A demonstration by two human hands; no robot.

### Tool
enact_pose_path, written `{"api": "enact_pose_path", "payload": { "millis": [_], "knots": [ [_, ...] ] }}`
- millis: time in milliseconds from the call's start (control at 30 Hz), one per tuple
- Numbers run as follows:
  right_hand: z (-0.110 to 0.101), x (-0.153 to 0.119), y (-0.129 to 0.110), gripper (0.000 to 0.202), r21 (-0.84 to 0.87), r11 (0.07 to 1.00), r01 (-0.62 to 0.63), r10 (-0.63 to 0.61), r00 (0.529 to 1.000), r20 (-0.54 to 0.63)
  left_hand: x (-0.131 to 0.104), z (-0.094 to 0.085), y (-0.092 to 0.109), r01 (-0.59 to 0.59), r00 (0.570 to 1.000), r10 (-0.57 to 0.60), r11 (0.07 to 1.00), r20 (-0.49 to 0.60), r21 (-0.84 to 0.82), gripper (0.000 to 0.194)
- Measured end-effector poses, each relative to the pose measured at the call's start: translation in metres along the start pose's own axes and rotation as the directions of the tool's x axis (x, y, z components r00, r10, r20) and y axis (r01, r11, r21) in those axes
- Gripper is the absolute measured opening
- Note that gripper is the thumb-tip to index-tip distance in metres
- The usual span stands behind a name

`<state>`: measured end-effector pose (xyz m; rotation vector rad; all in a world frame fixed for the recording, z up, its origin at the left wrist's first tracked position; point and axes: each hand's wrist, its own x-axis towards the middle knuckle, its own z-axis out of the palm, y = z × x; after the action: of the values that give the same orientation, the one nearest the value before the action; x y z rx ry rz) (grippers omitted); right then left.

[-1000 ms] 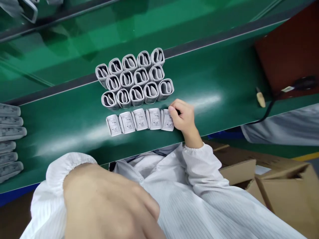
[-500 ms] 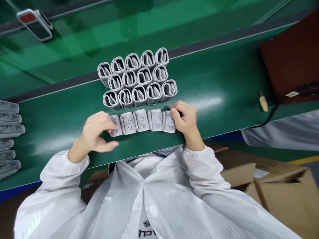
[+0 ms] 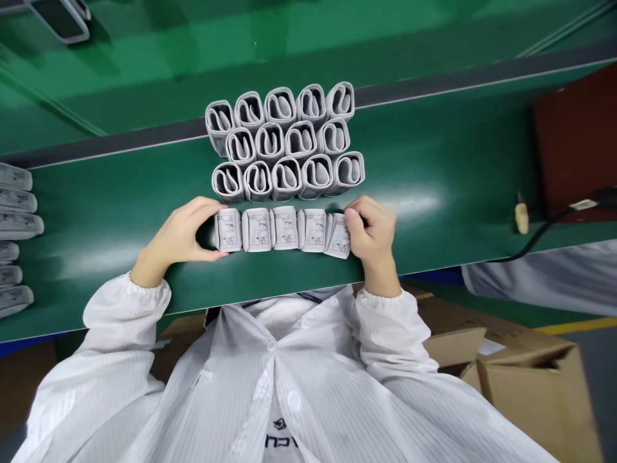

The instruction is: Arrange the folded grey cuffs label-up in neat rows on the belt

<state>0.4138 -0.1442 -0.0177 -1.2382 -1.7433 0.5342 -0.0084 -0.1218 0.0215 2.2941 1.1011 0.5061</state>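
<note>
Head view: a row of five folded rolls (image 3: pixel 285 227) is laid on the green desk (image 3: pixel 434 161), close to its near edge, printed faces turned up. Between two bare hands the row is bracketed. The left hand (image 3: pixel 212 231) is opened in a wide C – thumb and fingertips are set at the near and far ends of the leftmost roll (image 3: pixel 229 229), with a gap left between palm and roll; whether it is gripped firmly cannot be told. The right hand (image 3: pixel 351 222) is curled nearly closed, its thumb placed against the right edge of the rightmost roll (image 3: pixel 339 238); whether anything is pinched under the fingers cannot be told. That roll is tilted a little, and the three between are set roughly straight, small gaps seen.

Just beyond, fourteen upright rolls (image 3: pixel 272 141) are stood with coiled ends up, packed in rows of five, four and five. More rolled pieces (image 3: pixel 19 225) are stacked along the left edge, partly cut off. At the far right a wooden-handled tool (image 3: pixel 521 217) is laid near a black cable (image 3: pixel 530 239) and a dark red panel (image 3: pixel 578 141). A white smock (image 3: pixel 216 386) is worn; below the desk, to the right, an opened cardboard box (image 3: pixel 535 399) is seen.
</note>
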Motion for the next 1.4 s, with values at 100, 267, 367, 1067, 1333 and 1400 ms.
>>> {"api": "enact_pose_path", "payload": {
  "millis": [100, 267, 367, 1067, 1333, 1400],
  "knots": [
    [0.000, -0.001, 0.000, 0.050, -0.022, 1.000, -0.013, 0.013, 1.000, -0.010, -0.003, -0.002, -0.002, -0.016, 0.998, 0.019, 0.999, -0.055, 0.043, 0.076],
    [0.001, -0.001, -0.002, 0.049, -0.006, 1.000, -0.014, 0.014, 1.000, -0.010, -0.007, -0.002, -0.004, -0.025, 0.992, 0.039, 0.993, -0.119, 0.113, 0.084],
    [0.002, -0.001, -0.001, 0.048, 0.000, 1.000, -0.004, 0.004, 1.000, -0.022, -0.008, -0.001, -0.005, -0.028, 0.987, 0.050, 0.989, -0.153, 0.142, 0.087],
    [0.001, 0.000, -0.003, 0.052, -0.038, 0.999, -0.020, 0.020, 1.000, -0.010, -0.010, 0.000, -0.007, -0.044, 0.979, 0.080, 0.981, -0.190, 0.187, 0.085],
    [0.001, 0.000, -0.003, 0.046, -0.010, 1.000, 0.010, -0.010, 1.000, -0.019, -0.011, 0.000, -0.009, -0.112, 0.963, 0.157, 0.973, -0.220, 0.202, 0.084],
    [0.001, 0.000, -0.003, 0.046, -0.014, 1.000, -0.001, 0.000, 1.000, -0.011, -0.011, 0.000, -0.009, -0.107, 0.963, 0.153, 0.972, -0.220, 0.209, 0.084]
  ]
}}
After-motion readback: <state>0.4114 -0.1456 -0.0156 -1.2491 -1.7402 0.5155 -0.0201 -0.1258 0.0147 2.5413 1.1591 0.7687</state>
